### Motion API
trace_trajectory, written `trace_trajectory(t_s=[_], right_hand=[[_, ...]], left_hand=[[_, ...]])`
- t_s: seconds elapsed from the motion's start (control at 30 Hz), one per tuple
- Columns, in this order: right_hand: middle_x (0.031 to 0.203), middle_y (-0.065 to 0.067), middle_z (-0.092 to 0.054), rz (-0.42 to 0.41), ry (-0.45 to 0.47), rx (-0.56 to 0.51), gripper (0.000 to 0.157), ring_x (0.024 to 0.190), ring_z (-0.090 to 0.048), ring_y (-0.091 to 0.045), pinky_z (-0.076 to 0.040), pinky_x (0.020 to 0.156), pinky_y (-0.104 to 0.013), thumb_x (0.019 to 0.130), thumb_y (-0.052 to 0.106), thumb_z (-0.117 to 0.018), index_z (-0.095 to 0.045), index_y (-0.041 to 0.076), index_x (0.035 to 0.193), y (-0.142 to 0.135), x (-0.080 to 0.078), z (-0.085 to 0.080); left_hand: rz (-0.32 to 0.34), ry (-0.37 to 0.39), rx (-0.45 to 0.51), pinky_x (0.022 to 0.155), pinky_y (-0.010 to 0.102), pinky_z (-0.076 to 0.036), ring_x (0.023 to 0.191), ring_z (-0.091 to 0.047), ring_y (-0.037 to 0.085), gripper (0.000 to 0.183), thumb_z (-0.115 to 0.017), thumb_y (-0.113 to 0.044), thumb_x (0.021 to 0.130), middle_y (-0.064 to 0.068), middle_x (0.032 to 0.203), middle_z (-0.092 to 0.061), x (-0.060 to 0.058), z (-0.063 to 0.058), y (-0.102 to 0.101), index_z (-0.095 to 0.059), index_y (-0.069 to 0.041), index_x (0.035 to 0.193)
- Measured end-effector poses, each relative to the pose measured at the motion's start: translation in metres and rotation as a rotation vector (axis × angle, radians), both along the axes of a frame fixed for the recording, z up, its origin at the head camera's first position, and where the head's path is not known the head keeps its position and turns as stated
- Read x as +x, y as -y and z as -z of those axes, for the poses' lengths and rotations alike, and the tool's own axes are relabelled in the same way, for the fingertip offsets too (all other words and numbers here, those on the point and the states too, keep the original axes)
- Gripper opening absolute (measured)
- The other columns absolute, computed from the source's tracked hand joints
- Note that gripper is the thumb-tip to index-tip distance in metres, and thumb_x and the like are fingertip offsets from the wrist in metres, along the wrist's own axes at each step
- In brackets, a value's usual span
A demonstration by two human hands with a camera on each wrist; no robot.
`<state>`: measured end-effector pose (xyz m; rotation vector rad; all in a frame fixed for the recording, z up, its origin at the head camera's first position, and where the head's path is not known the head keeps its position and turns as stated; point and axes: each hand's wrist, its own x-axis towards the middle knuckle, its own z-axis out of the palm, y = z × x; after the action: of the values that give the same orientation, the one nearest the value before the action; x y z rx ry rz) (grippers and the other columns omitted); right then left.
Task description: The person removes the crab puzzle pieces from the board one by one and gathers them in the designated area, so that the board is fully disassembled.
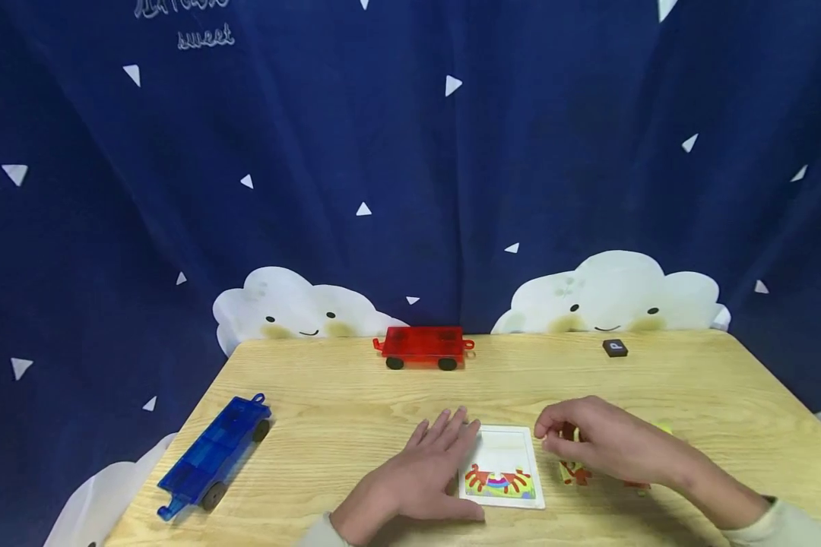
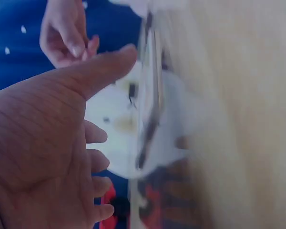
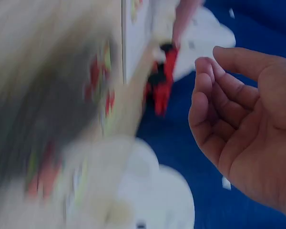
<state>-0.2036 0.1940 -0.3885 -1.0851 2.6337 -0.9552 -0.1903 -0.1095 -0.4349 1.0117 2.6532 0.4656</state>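
Observation:
A square white-framed puzzle tray (image 1: 498, 504) lies on the table, its lower part filled with pieces showing red crab legs and a rainbow stripe (image 1: 498, 482). My left hand (image 1: 427, 471) is spread at the tray's left side, fingers straight and thumb along its lower left corner. To the right of the tray my right hand (image 1: 609, 441) hovers with loosely bent fingers, thumb tip close to the index fingertip. In the right wrist view nothing shows between those fingers (image 3: 205, 90). Beneath that hand lie loose red-and-yellow puzzle pieces (image 1: 575, 474), partly hidden by it.
A red toy wagon (image 1: 424, 343) stands at the table's back edge. A blue toy wagon (image 1: 212, 452) stands at the left side. Near the back right lies a small dark block (image 1: 615, 348) marked P. A dark blue curtain (image 1: 410, 152) hangs behind the table.

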Motion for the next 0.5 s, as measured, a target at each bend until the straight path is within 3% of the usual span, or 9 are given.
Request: trace_trajectory(t_s=[0.13, 0.23, 0.5], right_hand=[[0.077, 0.017, -0.057, -0.049, 0.033, -0.017, 0.009, 0.068, -0.053, 0.0, -0.046, 0.059, -0.023, 0.098, 0.013, -0.069, -0.069, 0.022, 0.098, 0.033, 0.0, 0.017], [0.076, 0.018, -0.056, -0.069, 0.043, -0.022, 0.008, 0.068, -0.052, 0.002, -0.047, 0.061, -0.023, 0.094, 0.013, -0.073, -0.068, 0.017, 0.1, 0.053, 0.001, 0.032], [0.073, 0.019, -0.052, -0.045, -0.015, 0.013, 0.024, 0.068, -0.049, 0.002, -0.043, 0.064, -0.023, 0.084, 0.016, -0.08, -0.063, 0.018, 0.101, 0.077, 0.001, 0.05]], left_hand=[[-0.026, 0.031, -0.003, 0.121, 0.056, -0.015, 0.156, -0.008, 0.03, 0.115, -0.072, -0.071, 0.084, 0.011, 0.171, -0.01, -0.017, 0.006, 0.004, -0.017, -0.013, 0.166], [-0.034, 0.069, -0.006, 0.121, 0.054, -0.014, 0.156, -0.008, 0.029, 0.118, -0.073, -0.072, 0.082, 0.01, 0.172, -0.009, -0.024, 0.01, 0.005, -0.017, -0.013, 0.166], [-0.033, 0.098, -0.035, 0.122, 0.053, -0.009, 0.156, -0.005, 0.03, 0.115, -0.073, -0.068, 0.084, 0.011, 0.172, -0.008, -0.025, 0.01, 0.002, -0.018, -0.009, 0.166]])
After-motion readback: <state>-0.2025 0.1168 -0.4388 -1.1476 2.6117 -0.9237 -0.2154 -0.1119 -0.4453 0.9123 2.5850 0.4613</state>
